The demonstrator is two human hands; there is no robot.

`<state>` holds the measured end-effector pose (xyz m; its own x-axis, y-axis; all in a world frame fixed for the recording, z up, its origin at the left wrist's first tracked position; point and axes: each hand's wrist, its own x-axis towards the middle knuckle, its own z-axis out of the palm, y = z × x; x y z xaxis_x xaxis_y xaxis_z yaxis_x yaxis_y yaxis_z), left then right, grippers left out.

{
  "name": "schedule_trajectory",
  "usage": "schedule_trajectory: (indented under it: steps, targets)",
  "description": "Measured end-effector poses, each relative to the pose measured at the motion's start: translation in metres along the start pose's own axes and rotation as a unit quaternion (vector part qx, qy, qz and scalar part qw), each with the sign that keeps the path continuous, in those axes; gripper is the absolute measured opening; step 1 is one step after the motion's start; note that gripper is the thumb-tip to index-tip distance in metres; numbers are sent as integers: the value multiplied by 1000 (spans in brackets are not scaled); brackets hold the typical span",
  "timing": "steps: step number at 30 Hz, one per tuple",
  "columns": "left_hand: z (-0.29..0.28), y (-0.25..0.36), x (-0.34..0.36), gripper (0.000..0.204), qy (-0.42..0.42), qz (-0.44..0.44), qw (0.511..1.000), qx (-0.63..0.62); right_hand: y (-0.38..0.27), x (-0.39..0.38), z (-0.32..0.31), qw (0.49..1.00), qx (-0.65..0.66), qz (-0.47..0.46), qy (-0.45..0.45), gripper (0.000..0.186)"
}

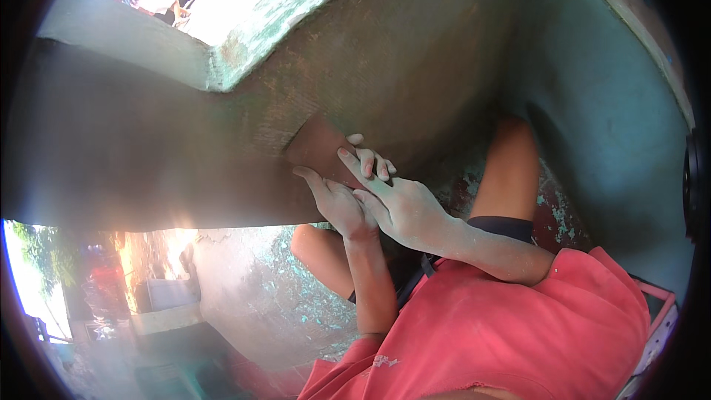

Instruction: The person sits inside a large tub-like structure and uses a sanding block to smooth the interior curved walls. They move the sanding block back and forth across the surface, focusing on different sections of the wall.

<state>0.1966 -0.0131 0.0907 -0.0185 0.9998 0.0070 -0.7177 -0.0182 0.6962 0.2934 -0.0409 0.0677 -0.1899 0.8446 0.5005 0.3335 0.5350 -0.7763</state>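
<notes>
A stiff, rectangular reddish-brown sheet, apparently sandpaper (317, 144), is held between both my hands in front of the dull brown-green wall (415, 59). My left hand (342, 207) grips its lower edge, thumb stretched along the near corner. From the right, my right hand (411, 207) closes on the sheet's right side, its index finger laid along the face. Pale dust coats both hands and my right forearm. Several curled fingertips show beyond the index finger; whose hand they belong to is hard to tell. Whether the sheet touches the wall, I cannot make out.
A pale green ledge (285, 26) tops the wall, with motorcycle wheels and a person (152, 0) outside beyond it. A bluish wall (615, 96) closes in on the right. My bent knees flank the work. Peeling paint marks the floor (289, 281); haze blurs the lower left.
</notes>
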Motion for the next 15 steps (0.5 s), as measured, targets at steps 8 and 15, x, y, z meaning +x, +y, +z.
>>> schedule_trajectory:
  steps: [8, 15]
  targets:
    - [6, 12, 2, 88, 12, -5, 998, 55, -4, 0, 10, 999, 32, 11, -22, 56]
    - [18, 13, 6, 92, 53, -27, 995, 86, 3, 2, 10, 999, 45, 1, 8, 60]
